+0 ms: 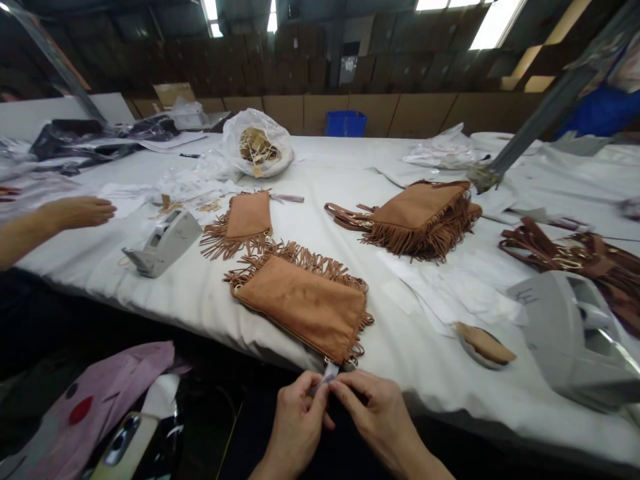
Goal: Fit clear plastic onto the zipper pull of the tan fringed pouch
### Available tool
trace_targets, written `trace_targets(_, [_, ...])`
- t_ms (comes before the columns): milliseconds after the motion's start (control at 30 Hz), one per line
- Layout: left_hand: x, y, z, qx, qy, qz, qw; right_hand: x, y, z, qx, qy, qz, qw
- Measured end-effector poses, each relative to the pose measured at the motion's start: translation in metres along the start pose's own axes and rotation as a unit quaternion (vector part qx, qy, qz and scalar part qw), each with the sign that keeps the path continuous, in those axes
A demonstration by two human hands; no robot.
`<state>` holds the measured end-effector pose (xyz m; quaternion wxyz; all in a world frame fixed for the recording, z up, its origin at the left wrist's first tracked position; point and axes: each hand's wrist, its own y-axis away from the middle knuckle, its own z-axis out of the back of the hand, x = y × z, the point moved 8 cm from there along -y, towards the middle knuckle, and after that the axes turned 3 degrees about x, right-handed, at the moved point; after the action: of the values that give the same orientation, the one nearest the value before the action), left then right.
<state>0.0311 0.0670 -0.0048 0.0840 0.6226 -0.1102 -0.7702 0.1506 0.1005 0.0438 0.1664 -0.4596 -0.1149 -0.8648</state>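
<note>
Two bare hands at close work: the left hand (299, 417) and right hand (376, 408) are closed in fingertip pinches on a narrow whitish strip (330, 371) (tape or thin wrapping, too small to tell), which rises from the grip to the near corner of a tan fringed pouch (303, 300). The step in hand appears to be the covering of the metal hardware (352, 361) at that corner; the next move would call for one hand to steady the strip while the other folds or presses it round. The pouch lies flat on the white cloth (345, 167), just beyond the grip and mostly to its left; its long axis runs obliquely from the corner at the fingertips away to the left, with fringe along the far long side and the right-hand end. Well right of the grip stands a grey tape dispenser (553, 337); beyond the pouch lie a smaller pouch (249, 215), leftward, and a stack of fringed bags (423, 208), rightward; farther still sits a clear plastic bag (233, 150) of tan pieces
</note>
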Motion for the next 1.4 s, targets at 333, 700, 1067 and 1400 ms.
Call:
trace_targets(333, [0.002,-0.001,0.005,0.030,0.003,-0.007,1.000,-0.025,-0.010,-0.017,0.014,-0.015,-0.101,0.995])
trace_targets(700, [0.011,-0.005,0.002,0.040,0.104,0.026,0.993,-0.033,-0.008,-0.018,-0.006,-0.068,-0.163,0.984])
trace_targets(1067, [0.007,0.004,0.011,-0.057,0.009,-0.024,0.998,-0.052,-0.007,-0.049,0.043,-0.277,-0.293,0.914])
trace_targets(1400, [-0.010,-0.003,0.012,-0.026,-0.044,-0.073,0.996,-0.052,-0.009,-0.044,0.039,-0.263,-0.253,0.930])
